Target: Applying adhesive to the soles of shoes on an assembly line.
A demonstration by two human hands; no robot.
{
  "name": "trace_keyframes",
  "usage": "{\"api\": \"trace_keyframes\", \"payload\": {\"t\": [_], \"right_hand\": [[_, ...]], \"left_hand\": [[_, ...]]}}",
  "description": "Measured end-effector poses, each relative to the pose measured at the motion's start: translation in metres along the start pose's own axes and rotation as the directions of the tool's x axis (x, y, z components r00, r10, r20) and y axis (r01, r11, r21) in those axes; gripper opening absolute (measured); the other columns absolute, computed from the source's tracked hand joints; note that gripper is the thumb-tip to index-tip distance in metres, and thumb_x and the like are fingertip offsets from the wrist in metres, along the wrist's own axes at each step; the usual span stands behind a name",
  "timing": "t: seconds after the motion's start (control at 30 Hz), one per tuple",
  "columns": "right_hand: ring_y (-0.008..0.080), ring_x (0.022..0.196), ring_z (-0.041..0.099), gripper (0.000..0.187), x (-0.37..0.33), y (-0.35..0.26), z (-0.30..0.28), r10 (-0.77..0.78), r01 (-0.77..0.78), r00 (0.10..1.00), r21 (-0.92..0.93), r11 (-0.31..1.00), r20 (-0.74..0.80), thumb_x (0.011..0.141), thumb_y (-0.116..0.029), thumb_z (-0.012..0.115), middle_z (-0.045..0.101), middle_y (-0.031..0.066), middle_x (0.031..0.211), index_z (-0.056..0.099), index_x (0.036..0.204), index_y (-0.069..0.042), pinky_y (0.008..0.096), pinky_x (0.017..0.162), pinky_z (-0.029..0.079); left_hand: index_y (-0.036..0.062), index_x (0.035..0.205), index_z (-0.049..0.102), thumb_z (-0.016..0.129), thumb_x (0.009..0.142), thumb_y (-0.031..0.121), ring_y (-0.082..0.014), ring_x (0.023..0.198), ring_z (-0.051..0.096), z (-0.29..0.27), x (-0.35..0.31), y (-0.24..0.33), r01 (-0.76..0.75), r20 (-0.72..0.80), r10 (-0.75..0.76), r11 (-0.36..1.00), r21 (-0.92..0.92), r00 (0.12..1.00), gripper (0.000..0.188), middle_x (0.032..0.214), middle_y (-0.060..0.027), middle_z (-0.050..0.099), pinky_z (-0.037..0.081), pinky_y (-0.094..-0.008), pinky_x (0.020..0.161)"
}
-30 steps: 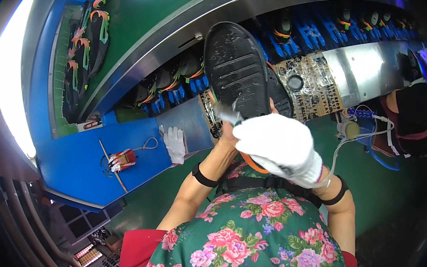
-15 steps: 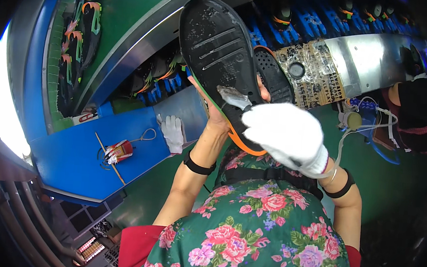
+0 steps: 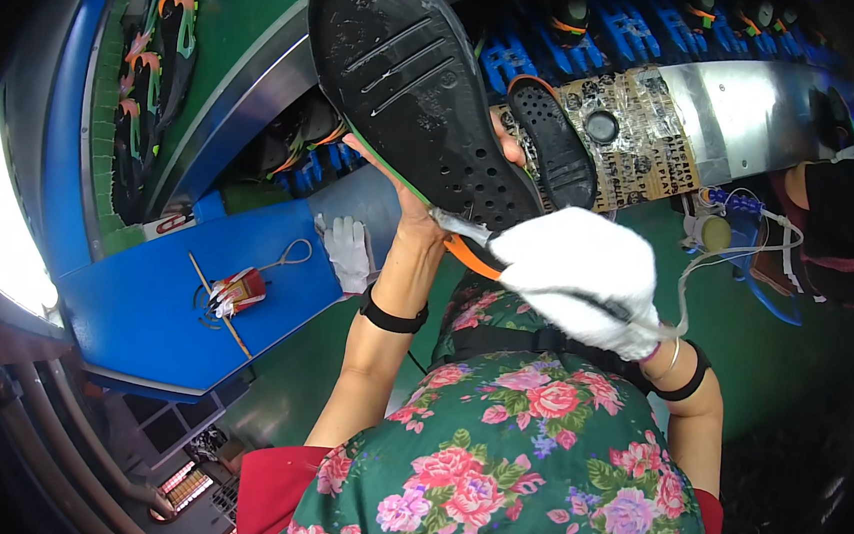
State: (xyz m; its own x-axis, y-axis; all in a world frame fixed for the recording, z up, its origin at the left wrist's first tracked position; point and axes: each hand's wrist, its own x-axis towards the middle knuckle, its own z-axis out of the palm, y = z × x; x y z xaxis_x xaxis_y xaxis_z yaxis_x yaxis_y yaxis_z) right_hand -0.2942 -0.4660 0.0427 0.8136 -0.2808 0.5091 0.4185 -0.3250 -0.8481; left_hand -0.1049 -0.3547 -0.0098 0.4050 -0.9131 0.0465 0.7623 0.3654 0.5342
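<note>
My bare left hand (image 3: 412, 208) grips a large black shoe sole (image 3: 412, 80) from beneath, with fingers showing at both edges. The sole is tilted, its inner face towards me; grooves mark the toe half, round holes the heel half, and its rim shows green and orange. In a white knit glove, my right hand (image 3: 577, 274) is closed on a brush (image 3: 462, 228) whose pale bristles touch the sole's left edge near the heel. The glove hides most of the brush's handle. Beyond the right hand a second black sole (image 3: 554, 142) with an orange rim lies on taped cardboard (image 3: 648, 134).
Along the far side, shoes sit on a row of blue holders (image 3: 631, 37). On the left, a blue table (image 3: 152, 316) bears a white glove (image 3: 348, 251) and a red container (image 3: 237, 292) with a stick. A pale hose (image 3: 692, 278) hangs at right near another person (image 3: 837, 224).
The sole has shifted up and left in my left hand. My right hand has brought the brush from the sole's middle to its left edge near the heel.
</note>
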Motion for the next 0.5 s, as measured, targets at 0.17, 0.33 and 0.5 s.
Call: {"api": "trace_keyframes", "payload": {"t": [0.17, 0.33, 0.5], "right_hand": [[0.0288, 0.092, 0.076, 0.024, -0.004, -0.001, 0.003, -0.105, 0.107, 0.994, -0.125, 0.986, 0.026, 0.074, 0.001, 0.082, 0.077, 0.0133, 0.101, 0.078, 0.097, -0.006, 0.0366, 0.079, 0.059], [0.0289, 0.088, 0.076, 0.017, -0.003, 0.001, -0.002, 0.040, -0.041, 0.994, -0.001, 0.999, -0.098, 0.075, -0.001, 0.083, 0.077, 0.0146, 0.096, 0.079, 0.091, -0.005, 0.0364, 0.075, 0.059], [0.0293, 0.087, 0.075, 0.015, -0.004, 0.000, -0.001, -0.021, 0.021, 1.000, -0.025, 0.999, -0.012, 0.077, 0.001, 0.080, 0.077, 0.0150, 0.096, 0.078, 0.090, -0.005, 0.0367, 0.076, 0.059]], "left_hand": [[-0.0077, 0.122, 0.056, 0.064, 0.076, 0.086, -0.0370, 0.106, 0.067, -0.004, 0.006, 0.004, -0.037, 0.057, 0.034, 0.998, 0.043, 0.998, 0.105, 0.104, -0.0224, 0.066, 0.061, -0.0470, 0.090], [-0.0071, 0.120, 0.057, 0.063, 0.076, 0.086, -0.0359, 0.103, 0.067, 0.001, 0.009, 0.008, -0.047, 0.085, 0.040, 0.996, 0.082, 0.996, 0.104, 0.104, -0.0213, 0.066, 0.059, -0.0458, 0.089], [-0.0071, 0.118, 0.061, 0.029, 0.056, 0.110, -0.0337, 0.094, 0.070, -0.004, 0.014, 0.009, -0.075, 0.056, 0.069, 0.991, 0.109, 0.996, 0.136, 0.098, -0.0212, 0.066, 0.063, -0.0435, 0.078]]}}
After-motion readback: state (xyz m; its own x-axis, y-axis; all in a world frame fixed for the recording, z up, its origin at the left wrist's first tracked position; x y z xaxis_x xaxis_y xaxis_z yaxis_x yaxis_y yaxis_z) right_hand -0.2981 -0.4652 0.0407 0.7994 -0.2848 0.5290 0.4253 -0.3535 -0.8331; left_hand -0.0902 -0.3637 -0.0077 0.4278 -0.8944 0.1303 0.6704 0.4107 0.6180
